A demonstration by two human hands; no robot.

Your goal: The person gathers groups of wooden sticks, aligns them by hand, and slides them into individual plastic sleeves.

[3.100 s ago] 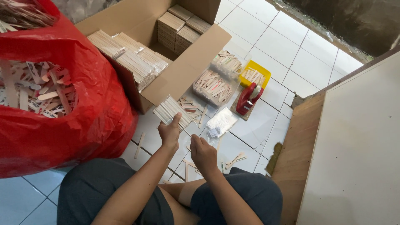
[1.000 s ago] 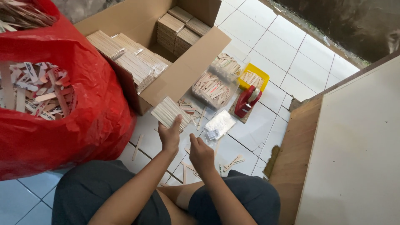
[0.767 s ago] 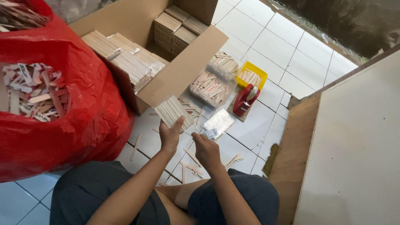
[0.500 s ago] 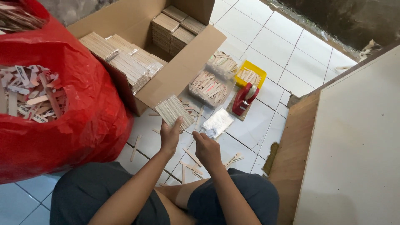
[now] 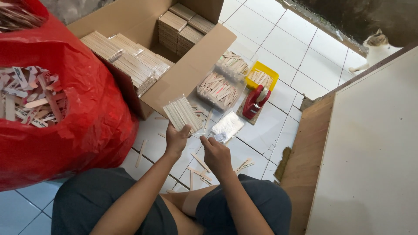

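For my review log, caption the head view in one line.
Left hand holds a stick bundle; right hand pinches a clear bag beside an open box.

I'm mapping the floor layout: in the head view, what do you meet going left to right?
Red plastic bag → bundle of wooden sticks in the left hand → red tape dispenser → cat.

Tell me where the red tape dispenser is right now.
In the head view, the red tape dispenser stands on the tiled floor right of centre, touching the yellow tray, beyond the right hand.
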